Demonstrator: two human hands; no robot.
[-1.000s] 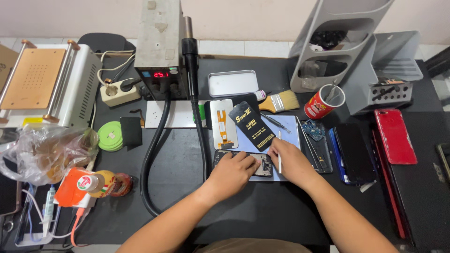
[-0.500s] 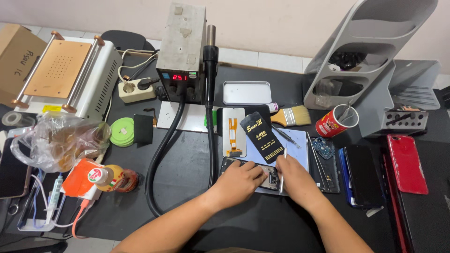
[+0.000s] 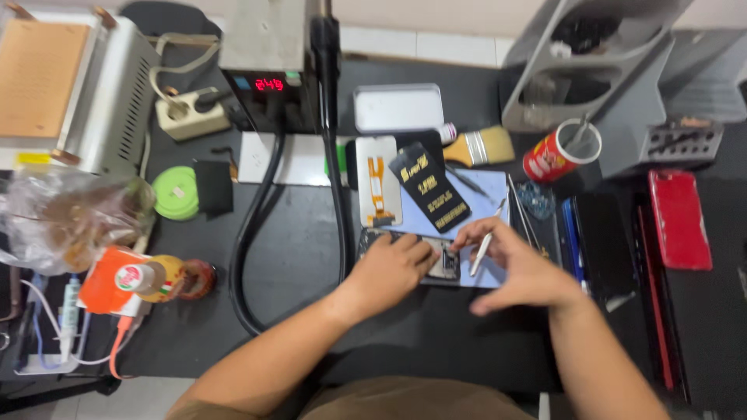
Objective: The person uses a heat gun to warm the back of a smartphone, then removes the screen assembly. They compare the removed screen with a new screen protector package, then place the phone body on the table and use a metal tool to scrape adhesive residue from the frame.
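Black bench [image 3: 311,257]: hands near black packet [image 3: 429,187]; red can [image 3: 559,155] right.

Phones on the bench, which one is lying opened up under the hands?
The opened phone under the left hand, its insides exposed. The red phone and dark phones lie closed at right.

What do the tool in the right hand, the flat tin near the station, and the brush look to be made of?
The tweezers in the right hand look like bare metal: thin, pale, shiny. The flat tin seems to be brushed metal, with a dull grey sheen. The brush has pale bristles, probably natural or nylon, and a yellowish handle, wood or plastic; blur leaves that open.
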